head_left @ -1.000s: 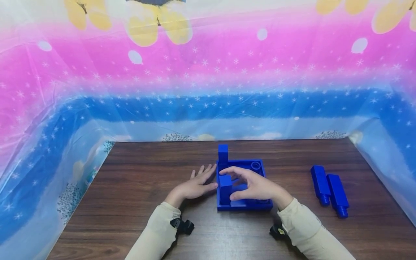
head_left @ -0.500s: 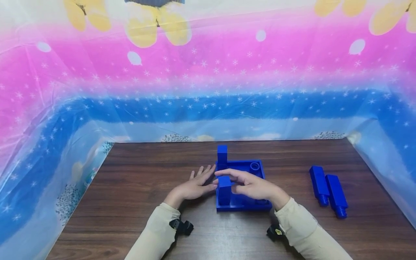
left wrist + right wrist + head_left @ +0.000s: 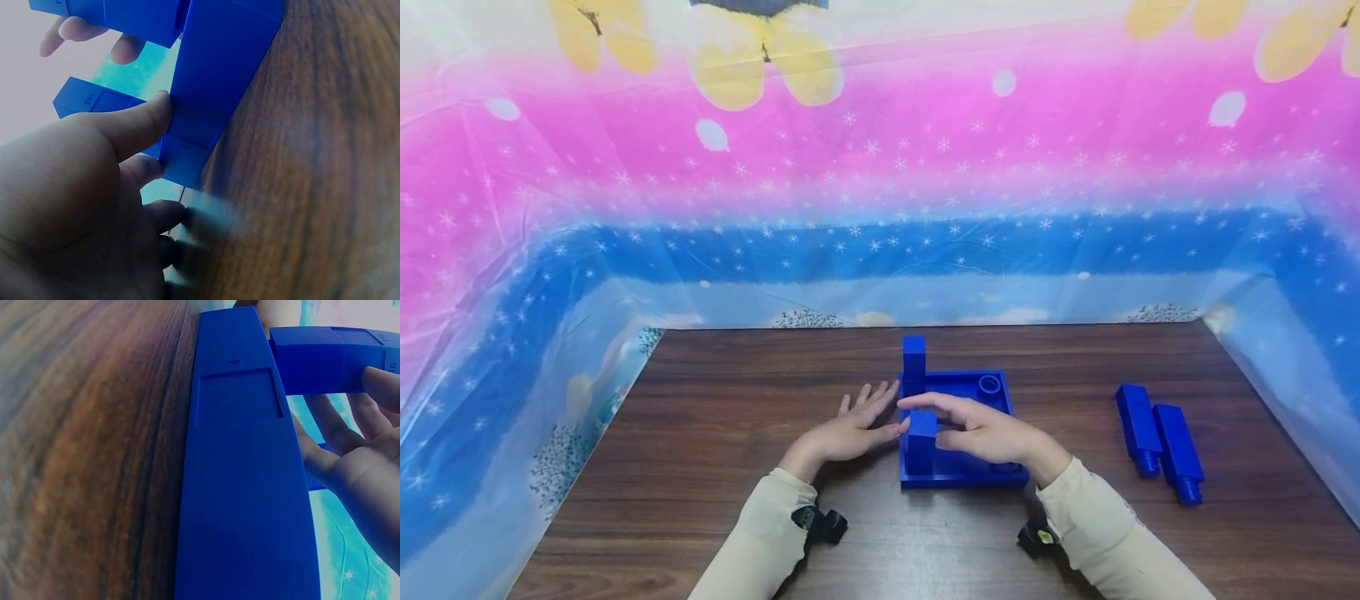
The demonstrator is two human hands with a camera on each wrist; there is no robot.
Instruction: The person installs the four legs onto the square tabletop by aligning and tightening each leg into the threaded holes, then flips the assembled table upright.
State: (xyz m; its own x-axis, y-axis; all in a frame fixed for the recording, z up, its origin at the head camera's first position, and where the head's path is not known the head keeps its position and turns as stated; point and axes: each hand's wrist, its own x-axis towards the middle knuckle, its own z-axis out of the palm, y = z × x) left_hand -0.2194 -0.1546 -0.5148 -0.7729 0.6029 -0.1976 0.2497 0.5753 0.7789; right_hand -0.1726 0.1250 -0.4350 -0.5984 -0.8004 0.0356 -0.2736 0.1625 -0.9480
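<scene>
A shallow blue tray lies on the table with two square blue posts upright along its left side. My right hand grips the near post, its thumb on one face and its fingers reaching round; the right wrist view shows the thumb against the post only partly, low by its printed side. The back post stands untouched at the far left corner. My left hand rests with straight fingers against the tray's left wall, thumb and fingertips touching it. The near post's foot is hidden inside the tray.
Two loose blue posts, one beside the other, lie on the table to the right, threaded ends towards me. A round socket shows in the tray's back right corner. Patterned cloth hangs behind.
My right hand's fingers and thumb have closed in round the near post, from a wider spread a second ago. My left hand stays against the tray, and the loose posts have not moved.
</scene>
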